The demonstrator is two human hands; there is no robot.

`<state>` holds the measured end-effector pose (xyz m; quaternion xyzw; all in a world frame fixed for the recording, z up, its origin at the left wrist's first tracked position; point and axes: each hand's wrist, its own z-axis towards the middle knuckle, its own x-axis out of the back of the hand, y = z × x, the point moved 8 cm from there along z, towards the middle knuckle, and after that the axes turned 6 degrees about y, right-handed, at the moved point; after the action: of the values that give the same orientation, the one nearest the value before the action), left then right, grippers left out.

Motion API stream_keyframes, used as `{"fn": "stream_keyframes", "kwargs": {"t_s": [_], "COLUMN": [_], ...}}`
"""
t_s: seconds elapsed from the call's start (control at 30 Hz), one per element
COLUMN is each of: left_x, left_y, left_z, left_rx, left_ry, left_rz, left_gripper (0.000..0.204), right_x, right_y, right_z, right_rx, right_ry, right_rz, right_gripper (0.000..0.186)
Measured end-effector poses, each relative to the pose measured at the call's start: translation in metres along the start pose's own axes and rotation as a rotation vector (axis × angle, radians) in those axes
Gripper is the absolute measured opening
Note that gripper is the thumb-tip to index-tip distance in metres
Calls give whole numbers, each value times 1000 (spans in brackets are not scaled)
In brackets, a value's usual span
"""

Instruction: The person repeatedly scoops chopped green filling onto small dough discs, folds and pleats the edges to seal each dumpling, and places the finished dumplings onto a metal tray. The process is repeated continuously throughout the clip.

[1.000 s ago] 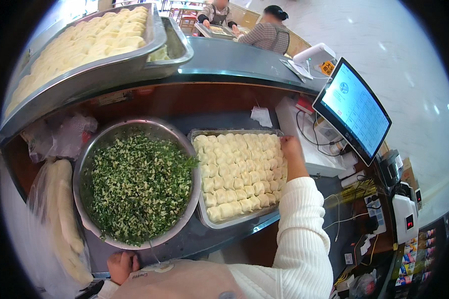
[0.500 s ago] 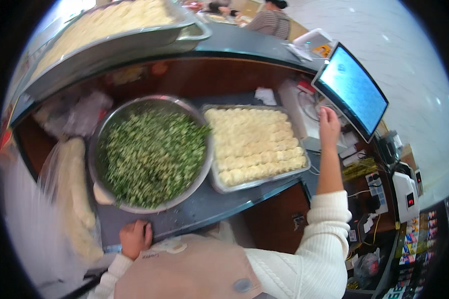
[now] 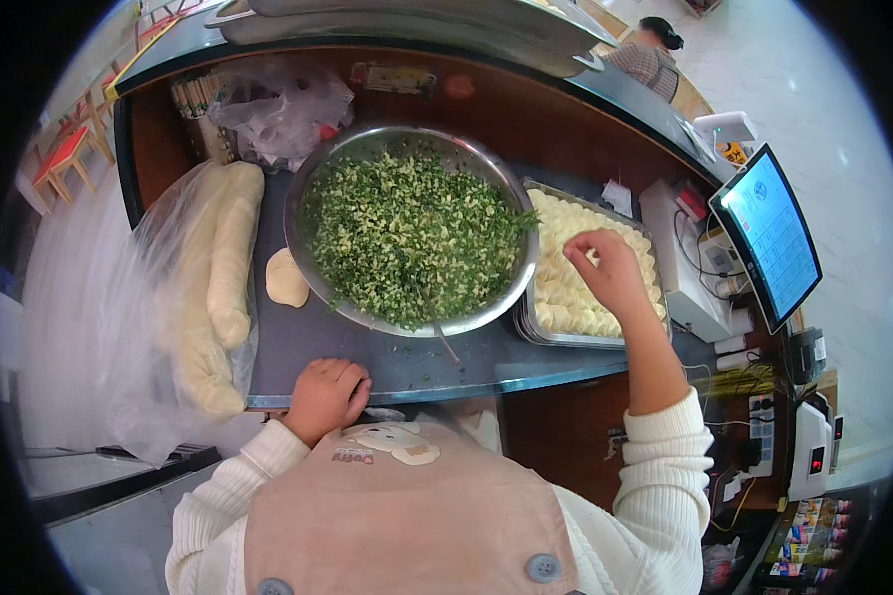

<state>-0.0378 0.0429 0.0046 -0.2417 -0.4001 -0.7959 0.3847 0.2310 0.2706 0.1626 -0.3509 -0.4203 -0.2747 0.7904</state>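
Note:
My left hand (image 3: 327, 399) rests on the front edge of the dark counter (image 3: 387, 367), its fingers curled, with nothing seen in it. Over the metal tray (image 3: 574, 339) of pale dough pieces in rows (image 3: 575, 302), my right hand (image 3: 608, 273) hangs with bent fingers and the thumb apart; it holds nothing that I can see. To the left of the tray stands a wide steel bowl (image 3: 293, 213) of chopped green filling (image 3: 422, 233). A thin metal handle (image 3: 445, 342) pokes out at its near rim. A flat round of dough (image 3: 287, 280) lies beside the bowl.
Long dough rolls (image 3: 231, 258) lie under clear plastic (image 3: 159, 317) at the left. Behind the bowl sits a crumpled plastic bag (image 3: 283, 114). A tilted monitor (image 3: 767, 238) and a white box (image 3: 690, 268) bound the right side. Large trays (image 3: 417, 30) stand on the raised ledge; beyond it is another person (image 3: 647, 59).
My right hand has come left from beside the monitor to over the tray, and its thumb and fingertips have parted. My left hand still rests at the counter edge. The whole view has shifted.

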Motion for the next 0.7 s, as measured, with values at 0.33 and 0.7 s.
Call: {"fn": "stream_keyframes", "kwargs": {"t_s": [0.33, 0.7], "left_x": [-3, -6], "left_y": [-5, -10], "left_z": [0, -1], "left_rx": [-24, -2], "left_ry": [8, 24], "left_rz": [7, -35], "left_gripper": [14, 15], "right_x": [-67, -54], "right_y": [7, 7], "right_z": [66, 73], "right_rx": [241, 252], "right_ry": [-95, -135], "right_rz": [-226, -206], "right_gripper": [12, 13]}}
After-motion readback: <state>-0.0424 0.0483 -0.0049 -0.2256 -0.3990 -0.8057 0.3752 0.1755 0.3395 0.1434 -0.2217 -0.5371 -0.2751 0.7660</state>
